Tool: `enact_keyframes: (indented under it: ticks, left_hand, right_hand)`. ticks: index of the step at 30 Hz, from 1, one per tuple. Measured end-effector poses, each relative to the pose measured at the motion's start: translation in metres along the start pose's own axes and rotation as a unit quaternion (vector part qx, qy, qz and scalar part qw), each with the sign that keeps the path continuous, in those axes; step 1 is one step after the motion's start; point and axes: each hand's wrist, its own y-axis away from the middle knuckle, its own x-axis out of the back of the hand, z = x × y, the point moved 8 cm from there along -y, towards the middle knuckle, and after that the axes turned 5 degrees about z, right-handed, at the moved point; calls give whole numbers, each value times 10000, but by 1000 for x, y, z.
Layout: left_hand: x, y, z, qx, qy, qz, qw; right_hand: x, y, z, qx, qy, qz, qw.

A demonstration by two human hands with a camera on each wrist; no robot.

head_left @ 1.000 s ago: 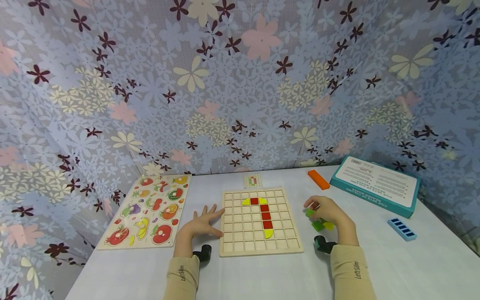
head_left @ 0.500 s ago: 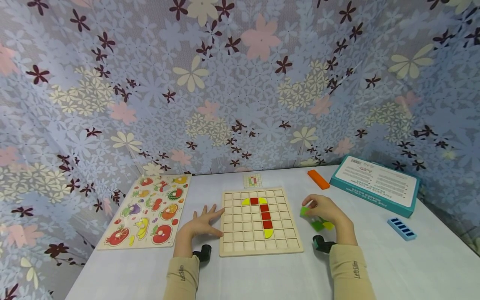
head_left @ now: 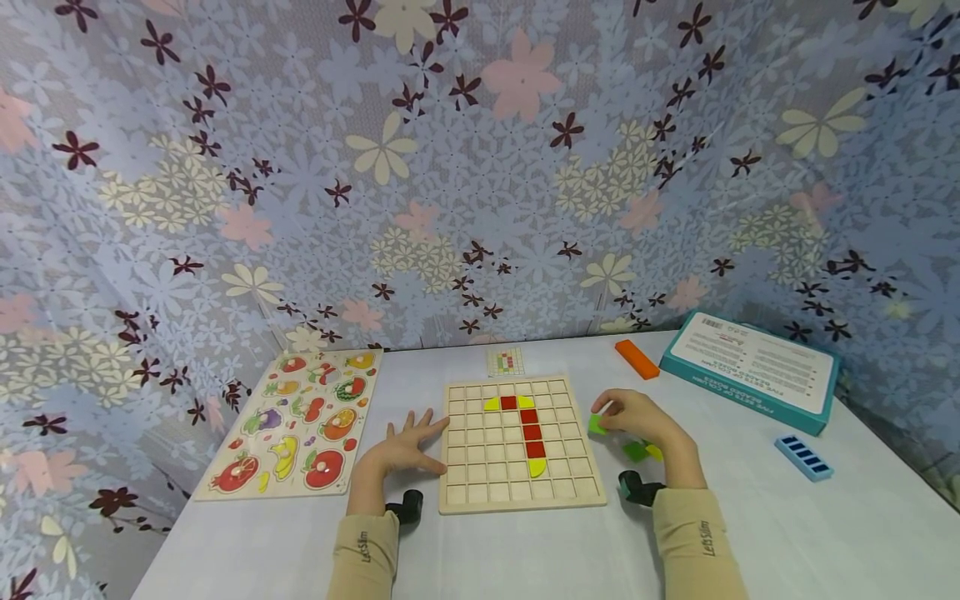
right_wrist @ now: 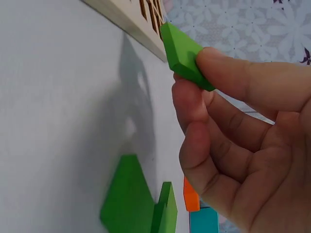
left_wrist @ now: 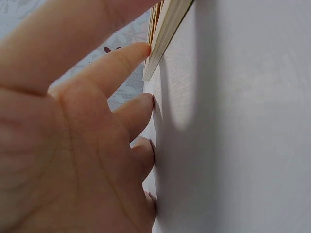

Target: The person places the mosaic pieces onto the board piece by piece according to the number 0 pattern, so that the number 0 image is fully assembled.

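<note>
A wooden grid board (head_left: 517, 492) lies in the middle of the white table, with red and yellow tiles (head_left: 531, 433) forming a hooked line. My right hand (head_left: 637, 421) pinches a green tile (right_wrist: 182, 56) between thumb and fingers just off the board's right edge (right_wrist: 131, 22). More green tiles (right_wrist: 133, 201) and a yellow one (head_left: 657, 452) lie on the table under that hand. My left hand (head_left: 405, 446) rests flat with spread fingers (left_wrist: 129, 114) on the table, fingertips at the board's left edge (left_wrist: 167, 34).
A fruit peg puzzle (head_left: 300, 421) lies at the left. A small pattern card (head_left: 506, 361) sits behind the board. An orange block (head_left: 637, 358), a teal box (head_left: 753, 371) and a blue striped piece (head_left: 802, 457) are at the right. Floral cloth (head_left: 480, 167) hangs behind.
My right hand has lifted a green tile from the small pile and moved left toward the board's right edge. The left hand has stayed still.
</note>
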Motion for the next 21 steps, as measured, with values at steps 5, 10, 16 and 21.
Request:
enact_keyframes:
  ticks: [5,10,16,21]
  left_hand:
    - [0,0,0,-4,-12,-9,10000]
    - [-1,0,-1,21,-18,-12,10000]
    - [-1,1,0,33,2,-27,10000]
    - [-1,1,0,21,13,-46,10000]
  right_hand:
    - [-3,-1,-4,117,-11,-26,9999]
    - [-7,-1,-8,92,-69,-54,9999]
    - [-12,-2,-16,212,-240,-167,9993]
    - [-18,-4,-23,314,-228,-301,9988]
